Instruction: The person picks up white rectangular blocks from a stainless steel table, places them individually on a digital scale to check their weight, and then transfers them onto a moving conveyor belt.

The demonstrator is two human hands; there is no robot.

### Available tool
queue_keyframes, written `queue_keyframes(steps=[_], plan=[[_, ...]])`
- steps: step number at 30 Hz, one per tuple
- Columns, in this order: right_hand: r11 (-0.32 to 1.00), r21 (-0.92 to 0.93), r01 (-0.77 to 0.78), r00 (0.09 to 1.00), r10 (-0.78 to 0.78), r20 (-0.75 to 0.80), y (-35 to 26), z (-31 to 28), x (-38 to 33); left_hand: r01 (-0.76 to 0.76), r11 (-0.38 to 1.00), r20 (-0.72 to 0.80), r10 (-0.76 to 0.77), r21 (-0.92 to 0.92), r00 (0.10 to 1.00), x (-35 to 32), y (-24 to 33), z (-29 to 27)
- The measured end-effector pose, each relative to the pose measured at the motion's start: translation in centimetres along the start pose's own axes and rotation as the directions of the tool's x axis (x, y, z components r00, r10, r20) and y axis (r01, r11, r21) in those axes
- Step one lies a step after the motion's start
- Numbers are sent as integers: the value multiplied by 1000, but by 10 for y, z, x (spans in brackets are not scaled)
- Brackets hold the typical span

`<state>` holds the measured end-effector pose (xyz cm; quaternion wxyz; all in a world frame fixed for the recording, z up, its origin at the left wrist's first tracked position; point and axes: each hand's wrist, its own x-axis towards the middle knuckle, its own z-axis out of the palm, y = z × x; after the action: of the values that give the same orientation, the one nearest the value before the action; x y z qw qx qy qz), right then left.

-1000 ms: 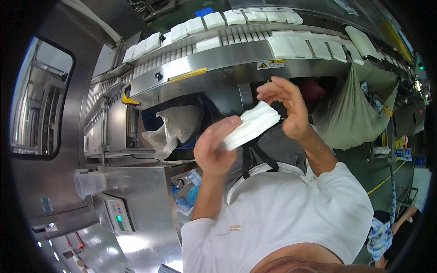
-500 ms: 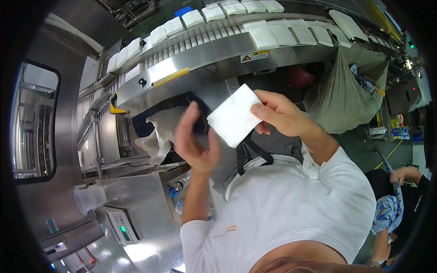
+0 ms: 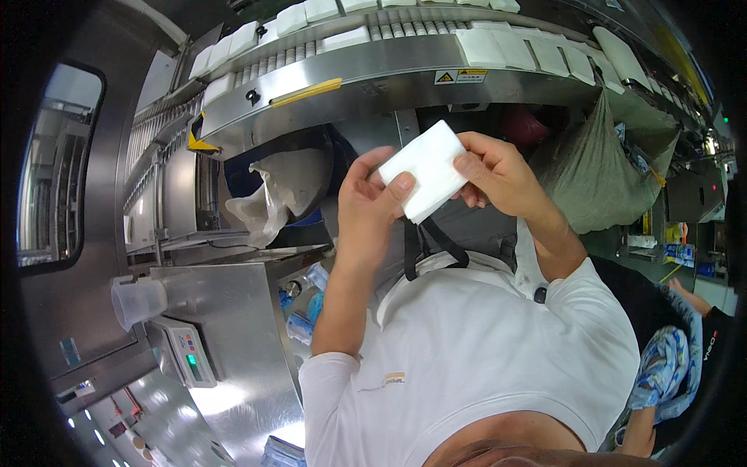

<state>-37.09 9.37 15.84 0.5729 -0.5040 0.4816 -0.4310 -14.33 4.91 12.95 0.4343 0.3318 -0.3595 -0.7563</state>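
Observation:
Between my two hands, in front of my waist, is a folded white tissue stack [image 3: 428, 173], held tilted with its thick edge facing the lower right. My left hand [image 3: 373, 187] grips its left side, the thumb lying on the upper face. On the right side my right hand [image 3: 498, 175] pinches it, thumb on top and fingers beneath. Beyond my hands runs a roller conveyor [image 3: 405, 33] bearing similar white stacks. Several of these stacks [image 3: 529, 53] lie close together on its near right part.
A metal rail [image 3: 358, 70] edges the conveyor. Left stand a steel table [image 3: 233, 311], a scale [image 3: 183, 354] and a plastic jug [image 3: 140, 301]. A lined blue bin [image 3: 284, 187] sits beneath the rail. At right are a hanging greenish sack [image 3: 599, 179] and another person [image 3: 661, 358].
My left hand has come in from the left and closed on the left side of the tissue stack. The stack has shifted slightly up and to the right; my view has moved too.

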Motion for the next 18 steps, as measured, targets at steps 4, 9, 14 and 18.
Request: queue_keyframes(steps=[4,9,14,18], plan=[[990,126,-58,998,60,-13,8,-1,4,-8,997,33,5,79,999,5,9,3],[998,67,-15,996,21,-90,9,-1,11,-113,975,130,89,192,988,12,18,10],[965,258,34,986,11,-169,8,2,13,-268,959,148,253,90,956,6,17,8],[940,339,44,983,19,-182,12,4,13,-351,933,196,332,73,923,-6,10,6]])
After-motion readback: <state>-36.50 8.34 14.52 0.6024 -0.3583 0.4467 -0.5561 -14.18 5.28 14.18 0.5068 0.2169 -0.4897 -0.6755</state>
